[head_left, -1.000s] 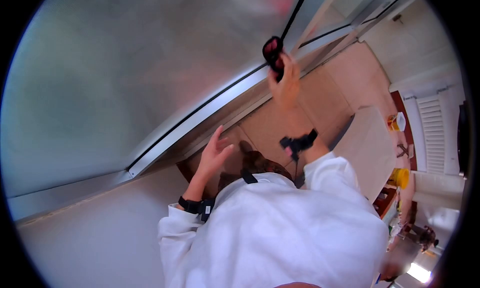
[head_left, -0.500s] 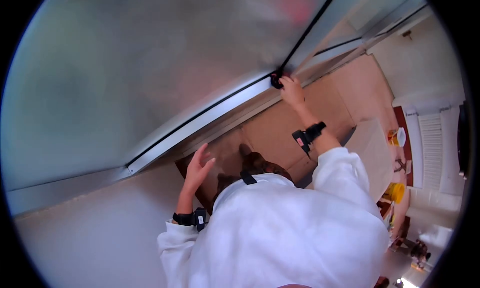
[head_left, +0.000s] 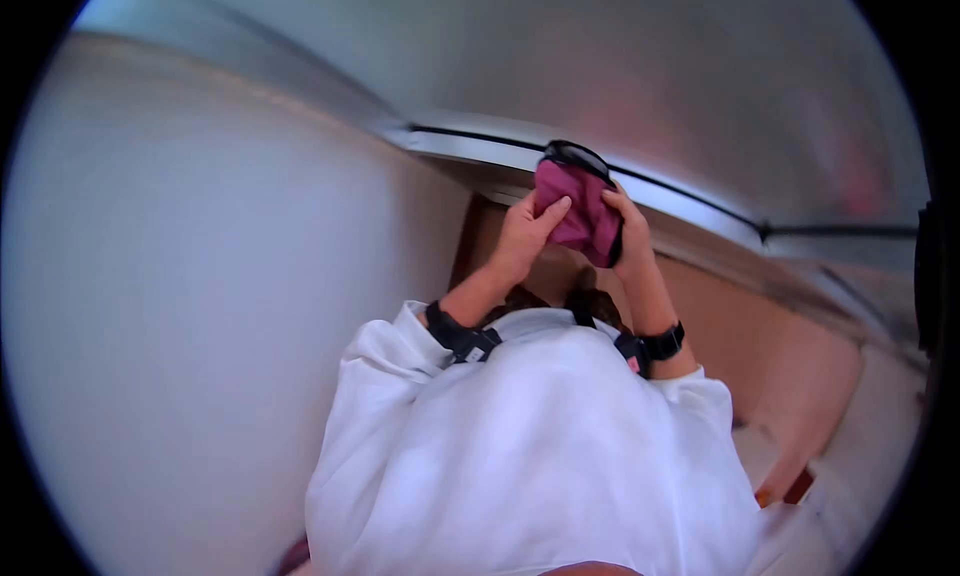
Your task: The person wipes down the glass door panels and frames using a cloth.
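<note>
Between my two hands is a crumpled magenta cloth (head_left: 578, 204) with black edging and a dark greyish patch at its top. My left hand (head_left: 525, 234) grips its left side, thumb lying across the front. On the right side, my right hand (head_left: 630, 231) holds it with the thumb at the edge and the other fingers mostly behind. The cloth is in front of the metal frame rail (head_left: 690, 198) of a frosted glass panel (head_left: 720, 96); whether it touches the rail I cannot tell.
A pale wall (head_left: 230, 276) stands close on my left. Brown flooring (head_left: 740, 326) lies below and to the right of the panel. Black straps with small boxes are on both wrists, such as the left wrist strap (head_left: 455, 334).
My view has swung left. My right hand has come away from the frame corner with the dark bundle, which now shows as magenta cloth. My left hand, open before, has taken hold of it.
</note>
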Motion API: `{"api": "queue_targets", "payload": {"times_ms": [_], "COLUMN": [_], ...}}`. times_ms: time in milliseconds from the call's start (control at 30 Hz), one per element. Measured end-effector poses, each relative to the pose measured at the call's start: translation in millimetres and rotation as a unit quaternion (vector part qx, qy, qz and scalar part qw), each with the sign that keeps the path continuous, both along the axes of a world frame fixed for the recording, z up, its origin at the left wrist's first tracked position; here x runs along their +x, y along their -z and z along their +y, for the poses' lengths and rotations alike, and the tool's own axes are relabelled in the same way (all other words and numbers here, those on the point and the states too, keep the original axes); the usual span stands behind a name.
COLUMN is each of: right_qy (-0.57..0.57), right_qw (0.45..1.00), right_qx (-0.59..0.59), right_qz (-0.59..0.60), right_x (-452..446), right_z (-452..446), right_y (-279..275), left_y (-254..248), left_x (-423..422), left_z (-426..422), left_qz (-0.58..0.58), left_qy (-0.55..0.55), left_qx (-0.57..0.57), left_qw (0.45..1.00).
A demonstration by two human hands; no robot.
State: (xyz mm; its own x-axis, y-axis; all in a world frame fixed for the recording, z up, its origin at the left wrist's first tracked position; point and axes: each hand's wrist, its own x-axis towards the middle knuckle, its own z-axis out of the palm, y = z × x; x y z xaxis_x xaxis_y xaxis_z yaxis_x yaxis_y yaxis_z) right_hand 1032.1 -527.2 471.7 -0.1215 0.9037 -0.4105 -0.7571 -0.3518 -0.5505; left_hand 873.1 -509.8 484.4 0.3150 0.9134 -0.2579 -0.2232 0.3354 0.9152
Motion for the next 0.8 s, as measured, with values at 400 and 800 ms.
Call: {"api": "queue_targets", "payload": {"times_ms": [400,800], "right_qy": [-0.114,0.086], "right_qw": [0.847,0.812], "right_qx": [0.293,0.43], "right_qz": [-0.429,-0.386], "right_x": [-45.3,-186.1], "right_z": [-16.3,101.0], "right_y": [13.0,-65.6], "left_y": [6.5,-57.8], "left_x": [-24.1,-144.4], "left_z": [-50.0,-97.6], "left_qz": [0.033,0.088], "left_qy": [-0.128,-0.323], "left_qx": [-0.027,0.14], "left_qw": [0.991,0.932]}}
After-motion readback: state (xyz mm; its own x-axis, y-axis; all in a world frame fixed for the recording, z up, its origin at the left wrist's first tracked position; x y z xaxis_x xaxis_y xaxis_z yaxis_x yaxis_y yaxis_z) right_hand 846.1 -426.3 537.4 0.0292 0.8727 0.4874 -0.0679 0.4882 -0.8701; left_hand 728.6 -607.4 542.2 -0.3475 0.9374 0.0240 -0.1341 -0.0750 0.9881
